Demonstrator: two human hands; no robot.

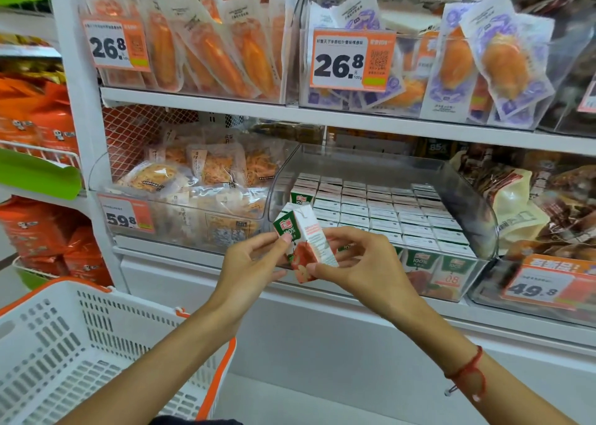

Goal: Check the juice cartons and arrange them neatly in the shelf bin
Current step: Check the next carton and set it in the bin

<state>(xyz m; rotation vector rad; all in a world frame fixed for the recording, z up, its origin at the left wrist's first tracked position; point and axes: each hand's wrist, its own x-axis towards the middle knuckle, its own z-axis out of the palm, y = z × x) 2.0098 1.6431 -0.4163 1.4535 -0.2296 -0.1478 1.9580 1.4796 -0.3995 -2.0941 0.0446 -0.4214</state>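
Observation:
A small green, white and red juice carton (308, 237) is tilted in front of the shelf, held between both hands. My left hand (248, 263) pinches its left side, thumb on the front face. My right hand (361, 260) grips its right side and lower corner. Behind it stands the clear shelf bin (477, 195), filled with several neat rows of identical cartons (380, 212) seen from their white tops. The front row shows green labels through the bin's wall.
A white basket with orange handles (80, 353) stands at lower left. Neighbouring clear bins hold bagged snacks (193, 173) on the left and brown packets (548, 205) on the right. Orange price tags (351, 60) hang on the bins. The white shelf edge (322, 292) runs below my hands.

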